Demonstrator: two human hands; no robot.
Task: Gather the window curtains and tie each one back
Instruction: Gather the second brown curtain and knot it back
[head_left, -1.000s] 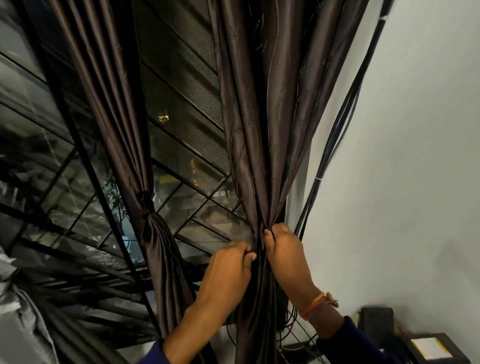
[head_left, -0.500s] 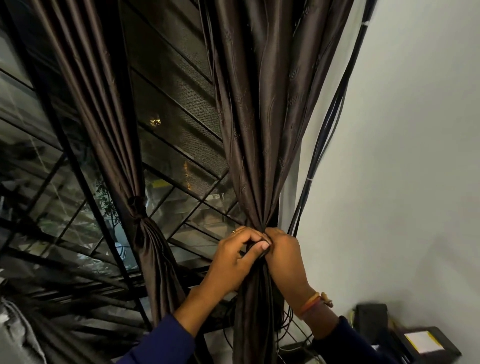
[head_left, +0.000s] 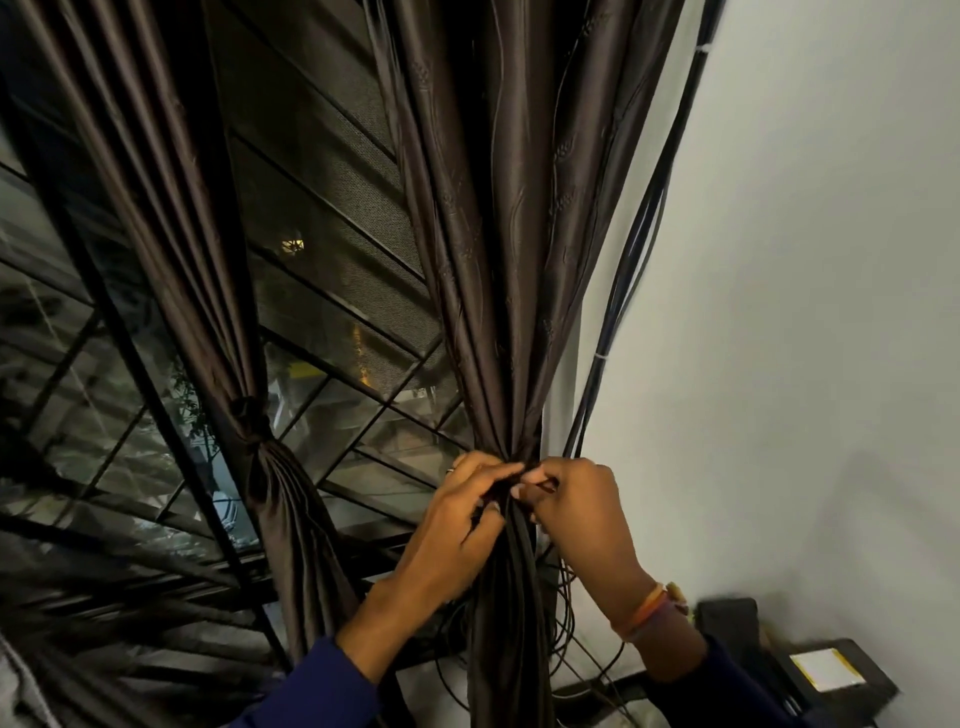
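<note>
My left hand (head_left: 457, 525) and right hand (head_left: 576, 514) meet at centre frame, fingers curled and pinching the gathered waist of the dark brown satin curtain (head_left: 493, 260). I think a thin dark tie sits between my fingertips, but folds hide it. The curtain runs vertically, fanning upward and cut off below. At left, a matching brown curtain (head_left: 171, 208) hangs already knotted.

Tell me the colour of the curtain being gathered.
Dark brown curtain, faint embossed pattern; head view.
</note>
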